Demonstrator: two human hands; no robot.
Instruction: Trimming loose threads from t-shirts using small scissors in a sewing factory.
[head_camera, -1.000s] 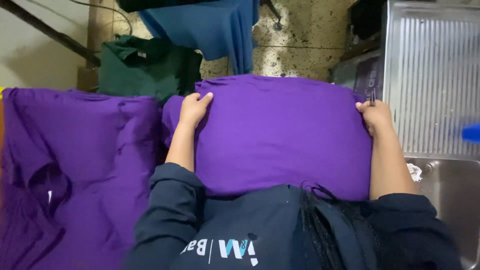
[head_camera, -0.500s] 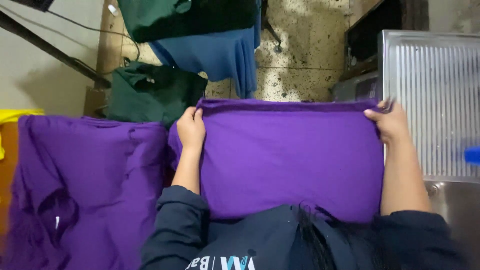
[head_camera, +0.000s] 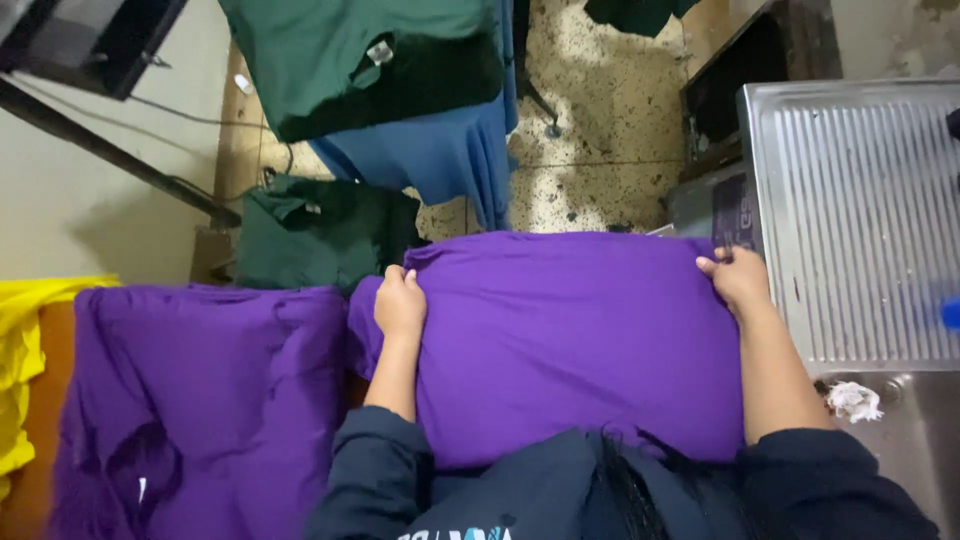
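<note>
A garment workshop: hanging shirts (head_camera: 400, 90), a metal press table (head_camera: 860, 220).

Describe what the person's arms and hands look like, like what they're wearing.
Both forearms are bare, with dark navy sleeves pushed up to about the elbows. The left hand and right hand are bare too: no gloves, and no rings or watch that I can make out. The navy top carries pale printed lettering on the chest.

Purple garment (head_camera: 570, 350), spread flat, gripped
</note>
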